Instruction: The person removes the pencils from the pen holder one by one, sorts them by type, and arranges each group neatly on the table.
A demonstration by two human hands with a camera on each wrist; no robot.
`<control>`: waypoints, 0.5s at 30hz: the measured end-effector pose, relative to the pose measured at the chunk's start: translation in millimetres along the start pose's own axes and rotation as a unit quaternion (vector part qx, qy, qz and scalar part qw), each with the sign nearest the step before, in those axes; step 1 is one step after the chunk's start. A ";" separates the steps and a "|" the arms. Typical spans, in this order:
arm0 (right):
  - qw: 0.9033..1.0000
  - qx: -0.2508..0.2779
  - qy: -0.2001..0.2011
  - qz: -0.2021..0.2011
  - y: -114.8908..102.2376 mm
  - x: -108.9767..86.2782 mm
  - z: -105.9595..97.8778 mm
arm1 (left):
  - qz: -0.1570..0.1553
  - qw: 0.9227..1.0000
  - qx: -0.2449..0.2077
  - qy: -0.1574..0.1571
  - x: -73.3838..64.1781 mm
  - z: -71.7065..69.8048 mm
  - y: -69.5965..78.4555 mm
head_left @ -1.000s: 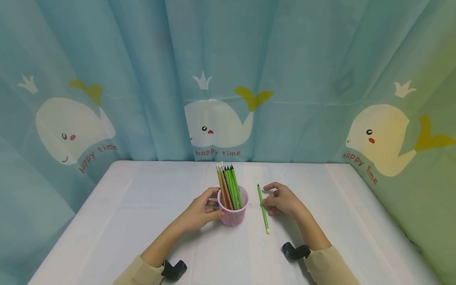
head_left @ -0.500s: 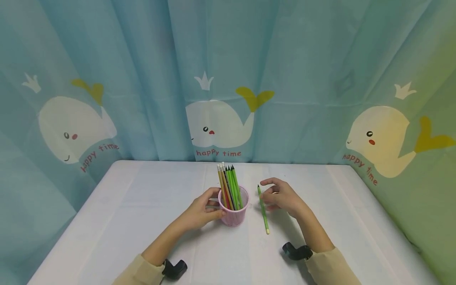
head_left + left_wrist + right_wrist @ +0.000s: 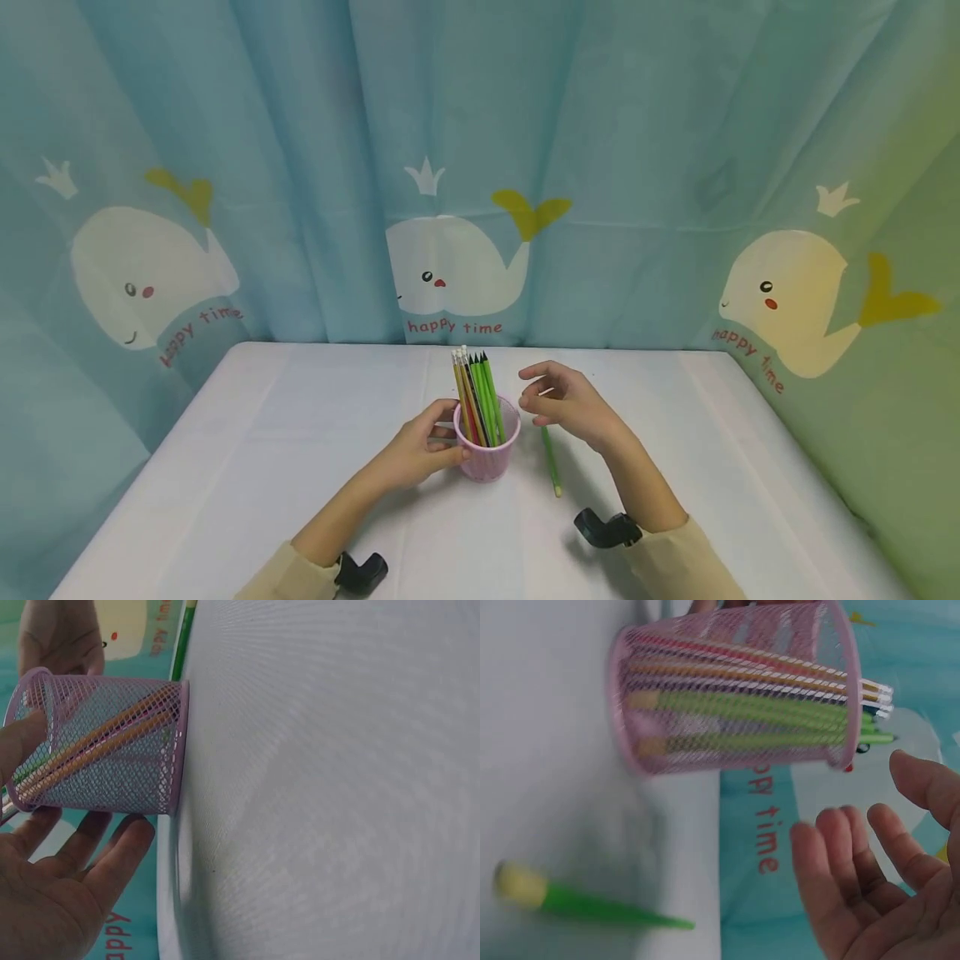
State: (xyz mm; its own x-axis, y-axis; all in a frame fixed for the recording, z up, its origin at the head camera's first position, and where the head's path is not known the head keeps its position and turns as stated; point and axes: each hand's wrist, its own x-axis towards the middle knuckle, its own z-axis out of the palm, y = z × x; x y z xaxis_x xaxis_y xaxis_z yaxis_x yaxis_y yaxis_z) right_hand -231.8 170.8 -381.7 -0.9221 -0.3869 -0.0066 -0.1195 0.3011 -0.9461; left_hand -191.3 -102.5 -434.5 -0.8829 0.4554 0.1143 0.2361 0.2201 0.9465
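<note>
Left grip [image 3: 415, 454] curled round pink cylindrical mesh cup [image 3: 486, 468], best held steady. Right grip [image 3: 573, 408] loosely spread, empty; slim green wooden pencil [image 3: 552, 467] below, best pinched mid-length.

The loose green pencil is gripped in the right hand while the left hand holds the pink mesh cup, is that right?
Not quite: the loose green pencil lies on the white table, and the right hand holds nothing, as the right wrist view shows. The left hand does hold the pink mesh cup.
</note>
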 end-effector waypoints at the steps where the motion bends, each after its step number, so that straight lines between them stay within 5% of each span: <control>1: 1.000 -0.008 0.003 -0.006 -2.7 2.2 2.5 | -0.001 1.000 0.000 0.001 -0.4 -0.5 -0.2; 15: 0.995 -0.068 0.059 -0.039 1.5 23.2 40.8 | -0.004 1.000 -0.004 -0.005 -1.1 -1.3 1.0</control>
State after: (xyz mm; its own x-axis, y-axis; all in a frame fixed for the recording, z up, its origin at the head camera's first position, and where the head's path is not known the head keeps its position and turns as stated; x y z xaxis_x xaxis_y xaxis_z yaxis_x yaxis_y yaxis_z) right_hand -238.3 126.7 -396.5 -0.9436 -0.3119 0.1114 -0.2344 0.3914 -0.8899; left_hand -190.6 -104.0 -433.3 -0.8803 0.4627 0.1046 0.2265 0.2161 0.9497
